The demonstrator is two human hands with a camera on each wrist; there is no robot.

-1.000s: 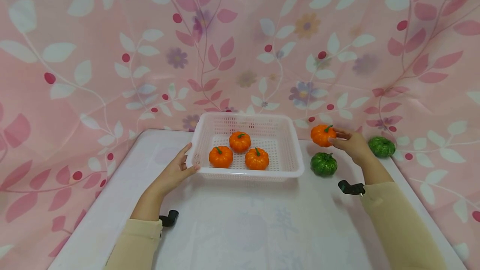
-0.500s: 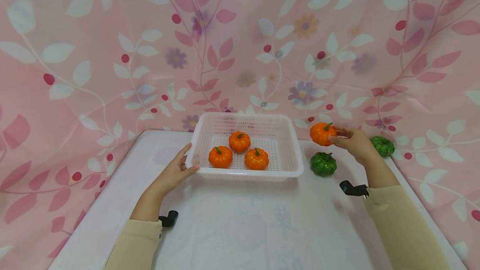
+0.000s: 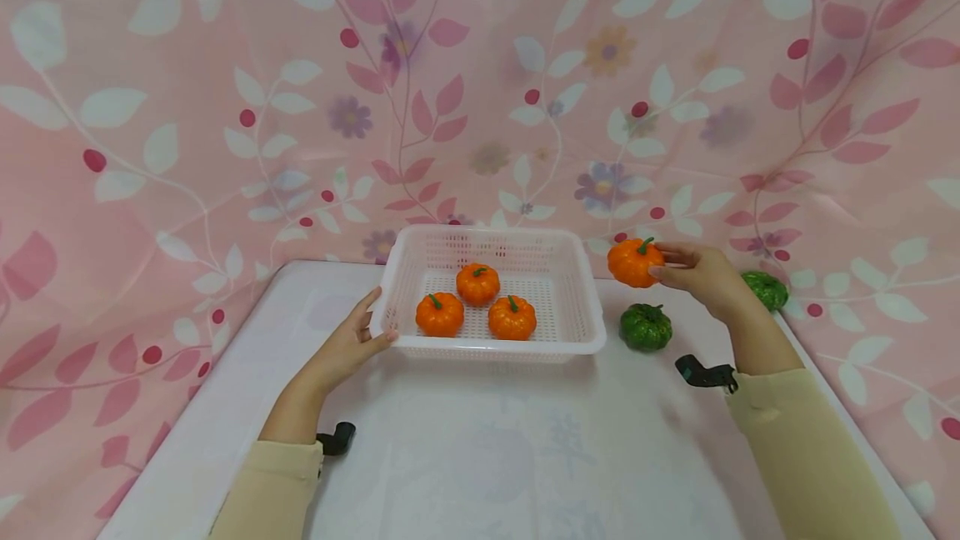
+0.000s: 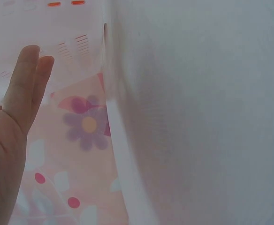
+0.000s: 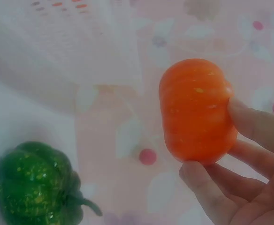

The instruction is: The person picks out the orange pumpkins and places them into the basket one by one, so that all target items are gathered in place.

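Observation:
An orange pumpkin [image 3: 634,263] with a green stem is pinched between the thumb and fingers of my right hand [image 3: 703,277], held up off the table to the right of the basket. In the right wrist view the same pumpkin [image 5: 197,112] shows its side, fingertips on its edge. My left hand [image 3: 347,348] grips the left front corner of a white plastic basket [image 3: 487,346], thumb on the rim. Inside lie three orange pumpkins [image 3: 440,316]. A green pumpkin [image 3: 646,327] sits on the table below the held one.
Another green pumpkin [image 3: 765,290] lies at the table's right edge, partly hidden by my right hand. The white-covered table [image 3: 480,448] reaches back to a pink floral curtain [image 3: 480,107]. A black wrist camera [image 3: 705,372] sticks out from the right sleeve.
My right hand has lifted the orange pumpkin slightly and carried it a little to the left, towards the basket. The left hand and the basket have stayed in place.

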